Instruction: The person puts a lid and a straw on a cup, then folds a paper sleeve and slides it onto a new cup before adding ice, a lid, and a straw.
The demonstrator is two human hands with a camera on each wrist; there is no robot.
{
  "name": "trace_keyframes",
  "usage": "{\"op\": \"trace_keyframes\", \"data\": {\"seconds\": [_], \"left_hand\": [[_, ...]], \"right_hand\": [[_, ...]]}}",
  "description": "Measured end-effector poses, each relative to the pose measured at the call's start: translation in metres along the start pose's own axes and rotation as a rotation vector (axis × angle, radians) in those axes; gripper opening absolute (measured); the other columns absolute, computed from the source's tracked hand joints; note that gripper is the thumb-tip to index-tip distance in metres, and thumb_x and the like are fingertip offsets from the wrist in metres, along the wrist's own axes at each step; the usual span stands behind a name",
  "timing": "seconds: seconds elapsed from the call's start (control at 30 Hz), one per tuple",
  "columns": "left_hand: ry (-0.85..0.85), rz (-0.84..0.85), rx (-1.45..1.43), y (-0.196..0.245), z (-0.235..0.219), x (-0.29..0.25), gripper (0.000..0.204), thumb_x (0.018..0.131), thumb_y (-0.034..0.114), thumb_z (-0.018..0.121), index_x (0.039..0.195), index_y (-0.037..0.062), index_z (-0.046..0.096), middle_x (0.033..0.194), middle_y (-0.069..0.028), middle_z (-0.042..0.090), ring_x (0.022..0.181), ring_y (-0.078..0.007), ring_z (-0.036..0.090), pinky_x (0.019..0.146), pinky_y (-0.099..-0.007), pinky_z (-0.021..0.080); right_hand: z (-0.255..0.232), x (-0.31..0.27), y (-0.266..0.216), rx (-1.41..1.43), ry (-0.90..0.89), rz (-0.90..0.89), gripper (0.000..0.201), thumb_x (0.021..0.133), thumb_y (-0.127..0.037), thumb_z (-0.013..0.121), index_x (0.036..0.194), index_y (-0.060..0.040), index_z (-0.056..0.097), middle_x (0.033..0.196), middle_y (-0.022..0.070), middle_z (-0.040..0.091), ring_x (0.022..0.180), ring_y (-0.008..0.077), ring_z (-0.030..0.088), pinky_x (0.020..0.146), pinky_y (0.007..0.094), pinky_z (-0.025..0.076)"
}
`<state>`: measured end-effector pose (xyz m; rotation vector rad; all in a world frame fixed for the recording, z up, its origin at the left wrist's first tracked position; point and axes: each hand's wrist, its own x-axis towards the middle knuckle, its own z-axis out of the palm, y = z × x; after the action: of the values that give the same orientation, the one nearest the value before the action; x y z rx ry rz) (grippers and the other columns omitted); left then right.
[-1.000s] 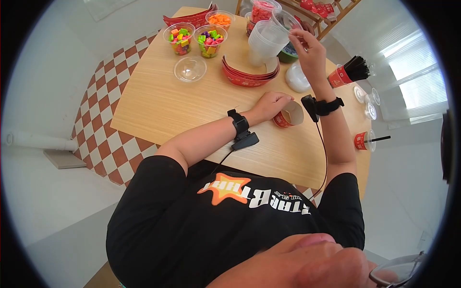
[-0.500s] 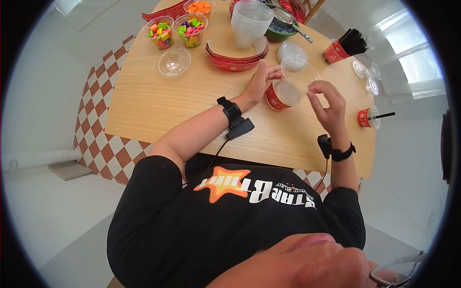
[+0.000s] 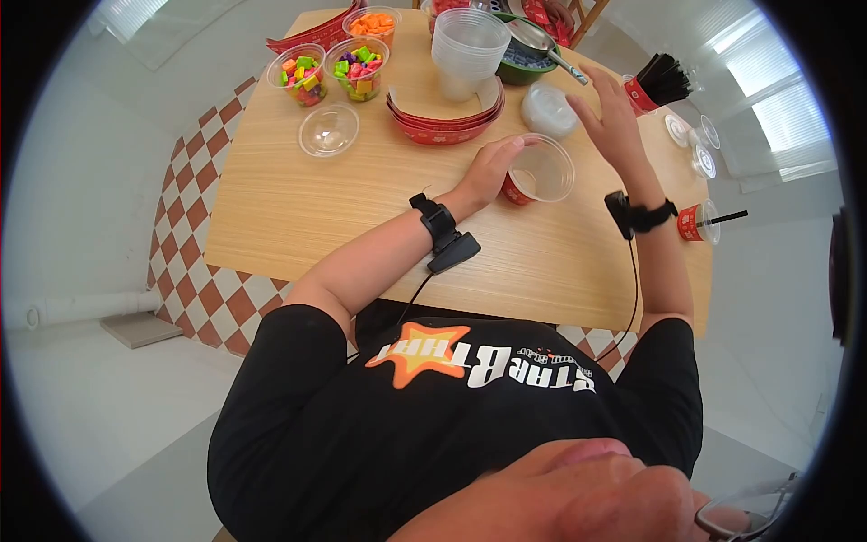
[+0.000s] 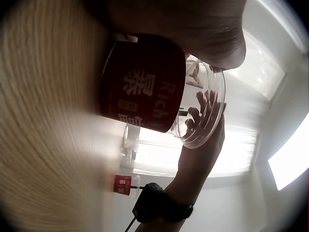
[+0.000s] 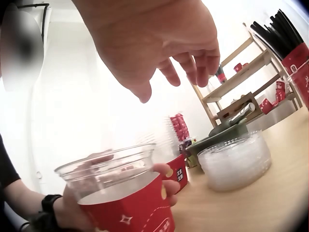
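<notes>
My left hand (image 3: 489, 172) grips a clear plastic cup (image 3: 545, 167) that sits inside a red paper sleeve (image 3: 515, 190) on the table. In the right wrist view its fingertips (image 5: 170, 186) curl round the sleeve, and the cup's clear rim rises above the paper. My right hand (image 3: 614, 122) is in the air beyond the cup, empty, its fingers spread and bent a little. Near those fingers are a stack of clear lids (image 3: 549, 110) and a metal ladle (image 3: 537, 38) lying across a green bowl (image 3: 524, 72) of dark contents.
Nested clear cups (image 3: 470, 45) stand behind a pile of red sleeves (image 3: 442, 134). On the left are cups of coloured cubes (image 3: 359, 70), a cup of orange pieces (image 3: 372, 27) and a dome lid (image 3: 329, 130). Black straws (image 3: 664, 81) and a red-sleeved cup (image 3: 691, 222) line the right.
My right hand brought a clear cup down from the stack into the red sleeve, let it go and moved away toward the lids. The left hand stayed at the sleeve.
</notes>
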<state>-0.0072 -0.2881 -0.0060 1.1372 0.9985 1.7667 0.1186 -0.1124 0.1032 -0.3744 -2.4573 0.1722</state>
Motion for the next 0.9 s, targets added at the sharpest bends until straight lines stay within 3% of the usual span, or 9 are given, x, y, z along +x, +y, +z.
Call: {"op": "trace_keyframes", "data": {"seconds": [0.1, 0.17, 0.27, 0.4, 0.5, 0.57, 0.67, 0.77, 0.9], "left_hand": [[-0.006, 0.006, -0.009, -0.006, -0.003, 0.001, 0.048, 0.105, 0.027, 0.035, 0.128, -0.0082, 0.058, 0.128, -0.0164, 0.062, 0.123, -0.0208, 0.054, 0.109, -0.0326, 0.035], [-0.021, 0.02, 0.014, -0.004, -0.003, 0.0, 0.048, 0.104, 0.028, 0.036, 0.127, -0.0082, 0.058, 0.128, -0.0165, 0.062, 0.123, -0.0208, 0.054, 0.11, -0.0328, 0.035], [-0.024, 0.029, 0.043, -0.003, -0.003, 0.0, 0.048, 0.104, 0.029, 0.037, 0.126, -0.008, 0.059, 0.128, -0.0162, 0.062, 0.123, -0.0208, 0.054, 0.109, -0.0327, 0.035], [-0.03, 0.03, 0.055, -0.004, -0.004, 0.001, 0.048, 0.104, 0.029, 0.037, 0.125, -0.0077, 0.059, 0.128, -0.0158, 0.062, 0.123, -0.0206, 0.054, 0.109, -0.0326, 0.035], [-0.024, 0.025, 0.049, -0.005, -0.003, 0.001, 0.048, 0.105, 0.029, 0.037, 0.124, -0.0077, 0.06, 0.127, -0.0156, 0.063, 0.122, -0.0205, 0.054, 0.109, -0.0325, 0.035], [-0.02, 0.026, 0.051, -0.005, -0.003, 0.0, 0.047, 0.105, 0.029, 0.037, 0.123, -0.0077, 0.061, 0.126, -0.0156, 0.063, 0.121, -0.0203, 0.055, 0.108, -0.0323, 0.036], [-0.018, 0.003, 0.016, -0.007, -0.002, 0.001, 0.047, 0.105, 0.028, 0.037, 0.122, -0.0078, 0.061, 0.125, -0.0153, 0.064, 0.12, -0.0203, 0.055, 0.108, -0.0321, 0.036], [-0.029, -0.025, -0.017, -0.006, -0.002, 0.001, 0.047, 0.105, 0.028, 0.036, 0.122, -0.0076, 0.061, 0.124, -0.015, 0.064, 0.119, -0.0201, 0.055, 0.108, -0.0322, 0.036], [-0.053, -0.061, -0.024, -0.007, -0.003, 0.001, 0.048, 0.105, 0.029, 0.034, 0.122, -0.0073, 0.061, 0.124, -0.0147, 0.064, 0.118, -0.02, 0.055, 0.107, -0.0324, 0.037]], "right_hand": [[0.035, 0.031, 0.043, -0.269, -0.009, -0.007, 0.054, 0.093, -0.027, 0.064, 0.139, -0.0048, 0.046, 0.133, 0.019, 0.056, 0.112, 0.0371, 0.059, 0.093, 0.0456, 0.048], [0.055, 0.046, 0.061, -0.348, -0.104, 0.091, 0.045, 0.094, -0.024, 0.059, 0.132, -0.003, 0.049, 0.12, 0.0227, 0.062, 0.108, 0.0425, 0.06, 0.088, 0.0489, 0.051], [0.076, 0.06, 0.085, -0.261, -0.255, 0.202, 0.033, 0.093, -0.016, 0.055, 0.123, -0.0015, 0.055, 0.112, 0.0243, 0.064, 0.104, 0.0409, 0.063, 0.085, 0.0496, 0.051], [0.088, 0.072, 0.106, -0.333, -0.321, 0.207, 0.025, 0.09, -0.011, 0.053, 0.112, -0.0026, 0.061, 0.108, 0.0226, 0.066, 0.101, 0.0407, 0.064, 0.081, 0.0502, 0.051], [0.054, 0.083, 0.071, -0.386, -0.219, 0.282, 0.022, 0.089, -0.008, 0.052, 0.106, -0.0066, 0.066, 0.111, 0.0176, 0.067, 0.103, 0.037, 0.064, 0.081, 0.0525, 0.049], [0.032, 0.086, 0.056, -0.603, -0.159, 0.202, 0.034, 0.091, -0.006, 0.047, 0.118, -0.0137, 0.066, 0.112, 0.0101, 0.068, 0.111, 0.0297, 0.061, 0.088, 0.0492, 0.043], [0.013, 0.092, 0.037, -0.672, -0.198, 0.153, 0.036, 0.09, -0.005, 0.046, 0.119, -0.0153, 0.065, 0.115, 0.0057, 0.067, 0.116, 0.0236, 0.058, 0.094, 0.0472, 0.037], [0.02, 0.089, 0.04, -0.687, -0.149, 0.012, 0.036, 0.09, -0.004, 0.047, 0.119, -0.0162, 0.065, 0.113, 0.0042, 0.067, 0.114, 0.0232, 0.058, 0.093, 0.0467, 0.036], [0.035, 0.085, 0.035, -0.669, -0.163, -0.031, 0.031, 0.089, -0.005, 0.051, 0.115, -0.0146, 0.065, 0.107, 0.0032, 0.066, 0.11, 0.0232, 0.059, 0.092, 0.0462, 0.038]]}}
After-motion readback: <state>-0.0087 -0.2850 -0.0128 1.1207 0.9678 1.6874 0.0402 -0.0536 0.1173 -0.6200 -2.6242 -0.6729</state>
